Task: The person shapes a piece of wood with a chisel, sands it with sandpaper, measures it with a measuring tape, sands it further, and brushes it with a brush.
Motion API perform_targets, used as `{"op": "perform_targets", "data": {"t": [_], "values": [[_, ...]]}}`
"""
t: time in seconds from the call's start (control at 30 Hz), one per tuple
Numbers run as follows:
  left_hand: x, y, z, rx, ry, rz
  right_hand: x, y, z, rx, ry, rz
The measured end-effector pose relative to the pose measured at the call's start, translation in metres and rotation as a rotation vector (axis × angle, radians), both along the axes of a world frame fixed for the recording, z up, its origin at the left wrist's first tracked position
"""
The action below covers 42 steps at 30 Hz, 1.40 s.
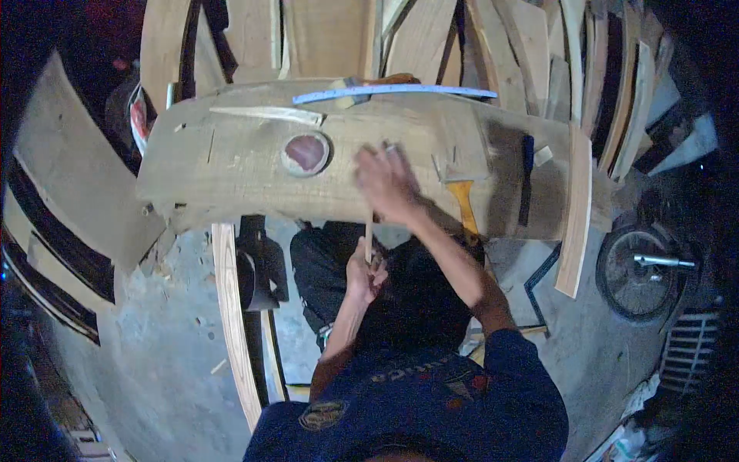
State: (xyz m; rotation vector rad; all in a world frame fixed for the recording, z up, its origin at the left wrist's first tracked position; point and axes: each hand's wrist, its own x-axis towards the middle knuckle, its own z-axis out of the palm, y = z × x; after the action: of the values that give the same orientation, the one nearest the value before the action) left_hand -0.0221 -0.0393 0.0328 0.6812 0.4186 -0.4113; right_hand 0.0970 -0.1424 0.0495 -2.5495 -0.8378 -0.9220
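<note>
My left hand (366,273) is wrapped round a thin wooden stick (369,235) that stands out over the near edge of the wooden bench (246,173). Over the bench top, my right hand (385,181) is blurred by motion, close to the stick's far end; whether its fingers hold anything is hidden. To its left sits a round container (305,153) with dark reddish contents. A brush with a yellow handle (463,204) lies right of my right hand, near several thin pieces. A pale wood strip (269,115) rests behind the container.
A blue ruler (392,90) lies along the bench's back edge. A dark tool (526,181) and a long board (576,223) are at the right. Boards lean behind. A wheel (643,273) stands far right; a wood plank (235,308) extends below the bench.
</note>
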Motion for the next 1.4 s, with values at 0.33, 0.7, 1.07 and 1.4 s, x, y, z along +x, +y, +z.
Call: {"op": "perform_targets", "data": {"t": [0.33,0.7,1.07,1.4], "values": [[0.011,-0.002,0.029,0.330,0.066,0.012,-0.018,0.012,0.029,-0.244,0.318,0.123],[-0.002,-0.016,0.005,0.330,-0.039,0.093,0.001,0.011,0.017,0.043,0.417,0.023],[0.001,0.010,0.014,0.271,-0.159,-0.007,0.040,0.019,-0.007,0.050,0.258,-0.126],[-0.007,0.044,0.000,0.384,-0.126,-0.109,0.046,0.020,0.000,-0.021,0.307,-0.152]]}}
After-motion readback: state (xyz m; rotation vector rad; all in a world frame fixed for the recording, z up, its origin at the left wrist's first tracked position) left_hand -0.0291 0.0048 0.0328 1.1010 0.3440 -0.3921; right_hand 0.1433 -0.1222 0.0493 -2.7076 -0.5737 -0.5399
